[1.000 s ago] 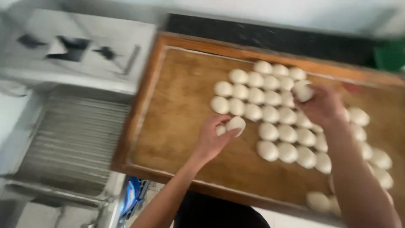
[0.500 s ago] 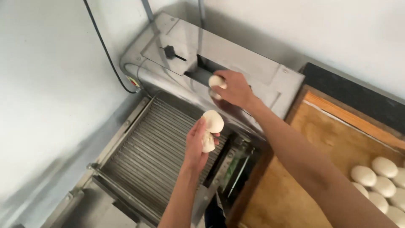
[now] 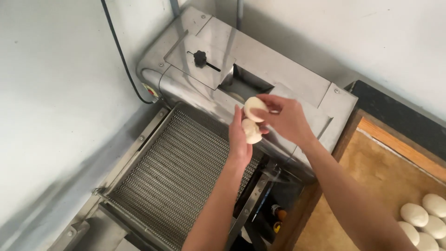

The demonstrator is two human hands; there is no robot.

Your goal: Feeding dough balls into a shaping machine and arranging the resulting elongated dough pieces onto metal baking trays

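View: single head-worn camera, looking steeply down from above the person's forearms. Faces a steel dough-rolling machine (image 3: 251,79) against a white wall (image 3: 353,32); mesh conveyor (image 3: 172,176) lower left, wooden tray (image 3: 371,186) cropped at right. Moderately close range.

Two hands: left hand (image 3: 240,139), right hand (image 3: 285,118). Two dough balls held: upper dough ball (image 3: 254,108), lower dough ball (image 3: 251,131). Four more dough balls (image 3: 414,214) visible at right edge on one wooden tray (image 3: 371,135). One steel machine (image 3: 260,60), one wire-mesh conveyor (image 3: 176,172), one black knob (image 3: 200,58), one black cable (image 3: 121,56).
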